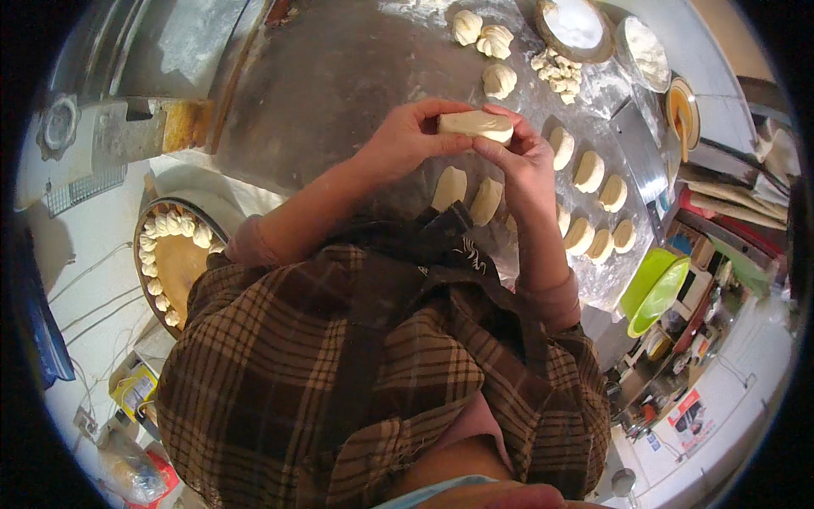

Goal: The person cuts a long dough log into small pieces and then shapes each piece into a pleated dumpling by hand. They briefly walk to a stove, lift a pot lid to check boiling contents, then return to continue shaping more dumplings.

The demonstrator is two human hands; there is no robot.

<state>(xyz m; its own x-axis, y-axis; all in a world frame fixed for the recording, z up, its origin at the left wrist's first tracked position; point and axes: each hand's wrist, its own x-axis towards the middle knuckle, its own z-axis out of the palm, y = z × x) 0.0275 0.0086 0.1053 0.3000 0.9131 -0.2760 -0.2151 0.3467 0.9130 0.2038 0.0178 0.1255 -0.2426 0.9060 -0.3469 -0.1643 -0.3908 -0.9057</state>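
Above the dark worktop (305, 108), my left hand (423, 130) and my right hand (524, 143) hold a piece of dough (477, 125) between them, pinching its two ends with thumbs and fingers. Just beyond my hands lie a few twisted dough rolls (499, 81), with a heap of small dough scraps (558, 73) to their right. Several cut dough pieces (589, 172) rest on the floured surface right of my right arm. Nearer my body are more cut pieces (449, 188), some partly hidden by my right forearm.
A wide cleaver (639, 149) lies at the right, near an orange-lined bowl (683, 114). Bowls of white powder (575, 25) and flour (643, 54) stand at the back right. A green basin (655, 292) is by the near right corner. At left, a round tray (143, 254) holds shaped dough rolls (147, 245).
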